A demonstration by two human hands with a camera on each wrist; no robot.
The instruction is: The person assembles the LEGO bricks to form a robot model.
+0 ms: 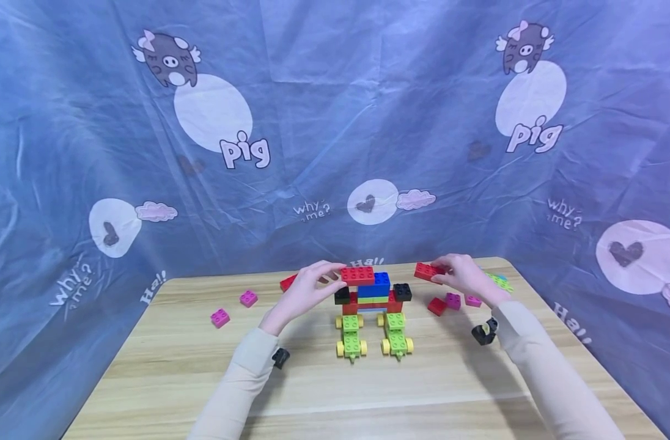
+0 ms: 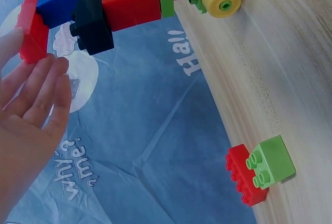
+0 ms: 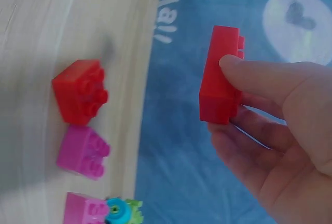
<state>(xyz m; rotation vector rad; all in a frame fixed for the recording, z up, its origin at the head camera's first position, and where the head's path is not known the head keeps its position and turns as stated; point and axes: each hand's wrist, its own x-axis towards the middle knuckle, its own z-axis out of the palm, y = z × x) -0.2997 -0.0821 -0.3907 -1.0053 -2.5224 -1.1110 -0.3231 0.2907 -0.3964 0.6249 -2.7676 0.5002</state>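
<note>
My left hand [image 1: 313,287] pinches the left end of a long red brick [image 1: 357,276]. That brick sits at the top left of a built figure, against the blue bricks [image 1: 382,281]. In the left wrist view the thumb and fingertips meet the red brick [image 2: 34,29]. My right hand [image 1: 463,276] is raised right of the figure, holding another long red brick [image 3: 220,76] between thumb and fingers. Black bricks [image 1: 402,292] stick out at the figure's sides, above red legs. Its feet are two green wheeled bases [image 1: 398,342] with yellow wheels.
Pink bricks [image 1: 249,298] lie on the wooden table [image 1: 203,379] at left. Near the right hand lie a small red brick [image 1: 436,306], pink bricks [image 1: 453,300] and green pieces [image 1: 501,282]. A red brick [image 1: 288,282] lies behind the left hand. Blue cloth [image 1: 324,122] hangs behind.
</note>
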